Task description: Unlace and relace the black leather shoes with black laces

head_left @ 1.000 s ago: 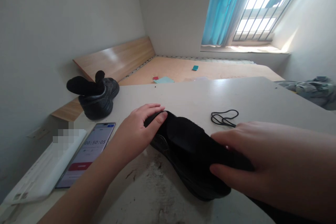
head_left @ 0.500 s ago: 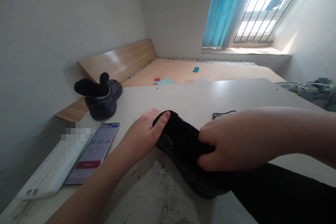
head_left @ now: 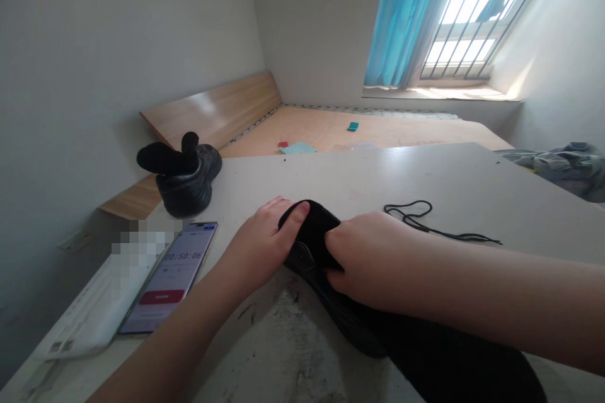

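Observation:
A black shoe [head_left: 350,324] lies on the white table, pointing away from me. My left hand [head_left: 267,233] is wrapped round its far part, the thumb pressed on the black tongue [head_left: 319,217]. Over the shoe's opening, my right hand [head_left: 363,252] is closed on a long, flat black piece that looks like an insole [head_left: 472,356]. Its rounded end sticks out towards the lower right; the front part is hidden by my hand and the shoe. A loose black shoelace [head_left: 420,223] lies just beyond my right forearm.
A second black shoe [head_left: 184,192], with dark pieces sticking up from it, stands at the table's far left. A phone [head_left: 174,283] showing a timer lies beside a white package [head_left: 89,308]. Behind the table [head_left: 340,176] is a bed [head_left: 401,126].
My right hand has moved forward and left along the shoe, and the insole has shifted with it. More of the shoelace shows. My left hand keeps its hold.

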The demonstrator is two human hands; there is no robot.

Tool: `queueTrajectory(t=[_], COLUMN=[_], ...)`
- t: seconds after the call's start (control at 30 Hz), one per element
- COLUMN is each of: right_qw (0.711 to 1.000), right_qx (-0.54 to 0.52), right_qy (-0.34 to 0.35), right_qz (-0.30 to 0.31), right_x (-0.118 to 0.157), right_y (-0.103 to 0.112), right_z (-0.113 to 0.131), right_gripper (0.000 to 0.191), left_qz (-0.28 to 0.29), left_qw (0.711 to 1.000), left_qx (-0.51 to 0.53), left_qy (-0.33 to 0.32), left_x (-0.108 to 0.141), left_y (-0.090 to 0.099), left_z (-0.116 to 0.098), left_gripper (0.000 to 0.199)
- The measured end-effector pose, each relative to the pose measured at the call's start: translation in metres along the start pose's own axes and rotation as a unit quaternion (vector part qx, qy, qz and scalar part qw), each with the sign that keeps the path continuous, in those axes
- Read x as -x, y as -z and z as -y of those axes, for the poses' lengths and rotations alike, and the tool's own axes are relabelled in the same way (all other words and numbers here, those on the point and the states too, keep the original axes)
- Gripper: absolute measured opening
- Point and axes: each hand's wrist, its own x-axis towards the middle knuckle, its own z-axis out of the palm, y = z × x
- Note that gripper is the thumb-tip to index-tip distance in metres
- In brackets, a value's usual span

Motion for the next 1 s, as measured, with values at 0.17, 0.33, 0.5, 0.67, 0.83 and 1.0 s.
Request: queueTrajectory(t=[0.17,0.33,0.5,0.67,0.83,1.0], right_qw=[0.996,0.991,0.998,0.998,0.995,0.989], right_qx=[-0.082,-0.094,-0.045,-0.033,-0.016,0.017], right_qy=[-0.014,-0.017,0.021,0.056,0.074,0.110], right_qz=[-0.027,-0.089,-0.032,-0.012,-0.067,-0.094], right_x=[0.017,0.030,0.018,0.002,-0.014,-0.015], right_y=[-0.004,-0.008,-0.013,-0.015,-0.023,-0.033], right_z=[-0.019,-0.034,-0.029,-0.020,-0.013,-0.021], right_gripper=[0.036,0.042,0.034,0.035,0.031,0.033], left_qz=[-0.006,-0.008,-0.011,-0.011,-0.029,-0.018], left_qw=[1.000,1.000,1.000,1.000,0.999,1.000], left_qx=[0.000,-0.003,-0.003,-0.006,-0.017,-0.018], left_qy=[0.012,0.005,0.012,0.016,0.002,0.012], left_x=[0.001,0.002,0.002,0.002,0.001,0.001], left_y=[0.000,-0.001,-0.001,-0.002,-0.003,-0.001], left_z=[0.000,0.000,0.000,0.002,0.003,0.002], left_gripper=[0.052,0.052,0.054,0.054,0.051,0.050])
